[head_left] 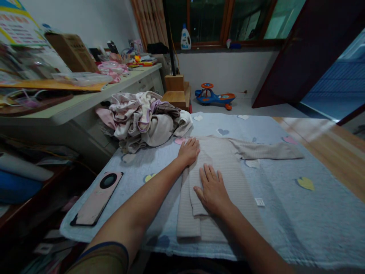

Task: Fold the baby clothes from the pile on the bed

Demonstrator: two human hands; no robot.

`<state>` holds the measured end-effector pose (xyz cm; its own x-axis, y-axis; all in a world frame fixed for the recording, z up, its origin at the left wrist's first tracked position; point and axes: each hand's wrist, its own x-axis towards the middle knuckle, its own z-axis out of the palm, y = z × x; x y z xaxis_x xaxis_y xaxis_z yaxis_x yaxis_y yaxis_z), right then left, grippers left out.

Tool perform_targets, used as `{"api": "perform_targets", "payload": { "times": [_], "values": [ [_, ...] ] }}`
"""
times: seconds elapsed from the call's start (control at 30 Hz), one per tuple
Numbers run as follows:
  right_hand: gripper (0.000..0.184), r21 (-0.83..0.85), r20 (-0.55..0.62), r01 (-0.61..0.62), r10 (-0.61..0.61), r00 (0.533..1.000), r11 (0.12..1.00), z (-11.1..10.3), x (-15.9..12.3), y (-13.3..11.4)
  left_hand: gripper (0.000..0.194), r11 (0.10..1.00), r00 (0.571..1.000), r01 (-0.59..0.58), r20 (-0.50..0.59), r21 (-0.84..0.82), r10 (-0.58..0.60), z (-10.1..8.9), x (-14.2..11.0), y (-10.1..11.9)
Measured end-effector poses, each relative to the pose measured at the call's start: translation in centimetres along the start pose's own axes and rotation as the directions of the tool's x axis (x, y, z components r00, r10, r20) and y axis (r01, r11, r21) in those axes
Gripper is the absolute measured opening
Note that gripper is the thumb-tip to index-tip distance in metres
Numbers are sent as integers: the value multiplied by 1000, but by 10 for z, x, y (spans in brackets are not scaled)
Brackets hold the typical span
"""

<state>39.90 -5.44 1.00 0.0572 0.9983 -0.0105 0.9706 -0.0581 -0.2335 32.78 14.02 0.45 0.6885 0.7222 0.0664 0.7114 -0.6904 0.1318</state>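
A beige ribbed long-sleeved top (pixel 228 167) lies flat on a blue cloth with heart patterns. One sleeve is folded down over its body, while the other sleeve (pixel 273 151) stretches out to the right. My left hand (pixel 189 151) rests flat on the top's upper left edge, fingers together and extended. Lower down, my right hand (pixel 213 190) lies on the folded sleeve with its fingers spread. Neither hand grips anything. A small white label (pixel 259 202) shows at the garment's right side.
A heap of crumpled clothes (pixel 156 129) sits at the cloth's far left corner. Nearer on the left lies a phone (pixel 97 199). A cluttered desk (pixel 76 102) runs along the left wall. Beyond the bed are a wooden block-like seat (pixel 174 99) and a ride-on toy car (pixel 215 98).
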Motion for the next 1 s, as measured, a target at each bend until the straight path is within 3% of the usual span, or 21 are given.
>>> {"api": "perform_targets", "payload": {
  "times": [0.17, 0.33, 0.47, 0.57, 0.67, 0.83, 1.0],
  "values": [
    [68, 61, 31, 143, -145, 989, 988, 7, -33, -19, 58, 994, 991, -100, 91, -42, 103, 3, -21, 16],
    [69, 121, 61, 179, -187, 980, 976, 13, -53, -22, 62, 995, 993, -90, 79, -32, 92, 6, -24, 18],
    [65, 228, 82, 230, -254, 964, 946, -1, -68, -11, 59, 998, 995, -59, 75, -14, 60, 0, -29, 24],
    [51, 336, 43, 225, -254, 966, 915, -17, -74, 10, 55, 998, 998, -66, 24, 9, 65, -2, -42, 36],
    [42, 374, -90, 155, -130, 987, 914, -28, -70, 44, 57, 992, 992, -126, 1, -8, 126, 2, -58, 47],
    [36, 277, -272, 61, 18, 962, 959, -39, -47, 105, 62, 990, 990, -138, -9, -19, 138, 13, -69, 52],
    [32, 157, -280, -74, 117, 953, 985, -57, -14, 147, 60, 991, 990, -136, -29, -5, 136, 15, -69, 51]
  ]
}}
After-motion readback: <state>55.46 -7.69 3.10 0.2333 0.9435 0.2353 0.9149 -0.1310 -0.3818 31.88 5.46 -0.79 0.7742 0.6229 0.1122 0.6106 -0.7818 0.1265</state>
